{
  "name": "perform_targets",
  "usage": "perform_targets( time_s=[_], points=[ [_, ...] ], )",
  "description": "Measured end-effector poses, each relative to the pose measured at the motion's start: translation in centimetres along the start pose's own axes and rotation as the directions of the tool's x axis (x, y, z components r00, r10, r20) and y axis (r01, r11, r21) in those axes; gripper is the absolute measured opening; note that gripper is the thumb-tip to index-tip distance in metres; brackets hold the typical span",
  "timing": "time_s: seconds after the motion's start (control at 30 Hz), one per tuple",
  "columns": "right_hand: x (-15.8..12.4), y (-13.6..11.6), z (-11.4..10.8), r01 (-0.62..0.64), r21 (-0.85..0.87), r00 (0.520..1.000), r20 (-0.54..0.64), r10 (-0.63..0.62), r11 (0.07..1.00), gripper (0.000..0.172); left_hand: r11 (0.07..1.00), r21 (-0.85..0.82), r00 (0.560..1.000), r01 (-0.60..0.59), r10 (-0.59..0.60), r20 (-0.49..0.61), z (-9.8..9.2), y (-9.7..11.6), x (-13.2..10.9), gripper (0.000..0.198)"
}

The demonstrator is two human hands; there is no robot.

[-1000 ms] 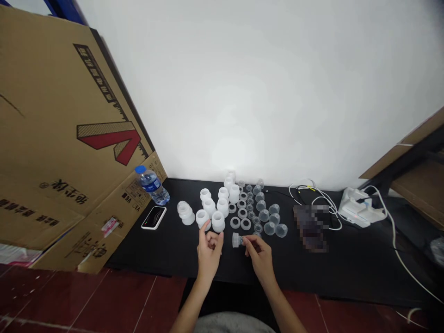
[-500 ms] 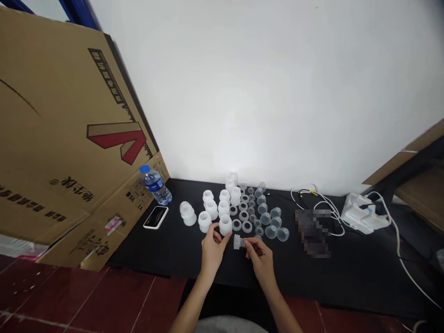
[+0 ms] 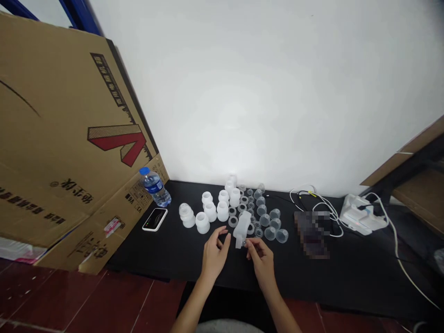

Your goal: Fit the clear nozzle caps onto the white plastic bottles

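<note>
Right hand [image 3: 261, 262] shut on white plastic cup [image 3: 243, 223] | left hand [image 3: 215, 255] half open, holding nothing | cup now up, earlier on desk [image 3: 166, 254]

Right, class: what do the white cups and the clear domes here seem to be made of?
The white cups look like matte translucent plastic or silicone: light glows through their walls. The clear domes look like glossy clear plastic, possibly glass: see-through, with highlights.
</note>
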State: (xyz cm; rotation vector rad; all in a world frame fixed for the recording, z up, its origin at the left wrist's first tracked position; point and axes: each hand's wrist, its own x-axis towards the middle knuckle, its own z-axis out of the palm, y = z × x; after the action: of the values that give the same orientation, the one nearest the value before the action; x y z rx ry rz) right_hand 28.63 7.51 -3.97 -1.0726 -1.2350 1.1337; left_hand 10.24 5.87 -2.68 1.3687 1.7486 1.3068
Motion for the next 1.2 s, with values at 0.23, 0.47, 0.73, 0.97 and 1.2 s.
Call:
perform_targets(
  time_s=[0.23, 0.47, 0.73, 0.97, 1.2],
  points=[
    [-0.1, -0.1, -0.2, 0.010, 0.027, 0.999, -0.049, -0.009, 1.000, 0.036, 0.982, 0.189, 0.990, 0.007, -0.033, 0.134, 0.4, 2.2, 2.4, 0.042],
    [-0.1, 1.2, -0.8, -0.009, 0.139, 0.985, -0.168, 0.032, 0.990, 0.037, 0.940, 0.333, 0.977, -0.069, -0.003, 0.211, 1.5, 4.0, 2.3, 0.039],
    [-0.3, 0.5, -0.6, -0.014, 0.254, 0.986, -0.157, 0.056, 0.967, 0.034, 0.982, -0.188, 0.987, -0.021, 0.051, 0.154, -1.4, 1.7, 0.4, 0.032],
    [-0.2, -0.5, -0.1, -0.074, 0.344, 0.990, -0.085, 0.109, 0.936, 0.029, 0.905, -0.425, 0.998, -0.019, 0.039, 0.039, -5.0, -1.7, -1.6, 0.057],
    [-0.2, -0.2, -0.2, -0.102, 0.339, 0.993, -0.024, 0.117, 0.935, 0.029, 0.891, -0.454, 0.993, 0.018, -0.067, -0.093, -4.1, -2.1, -2.5, 0.056]
  ],
)
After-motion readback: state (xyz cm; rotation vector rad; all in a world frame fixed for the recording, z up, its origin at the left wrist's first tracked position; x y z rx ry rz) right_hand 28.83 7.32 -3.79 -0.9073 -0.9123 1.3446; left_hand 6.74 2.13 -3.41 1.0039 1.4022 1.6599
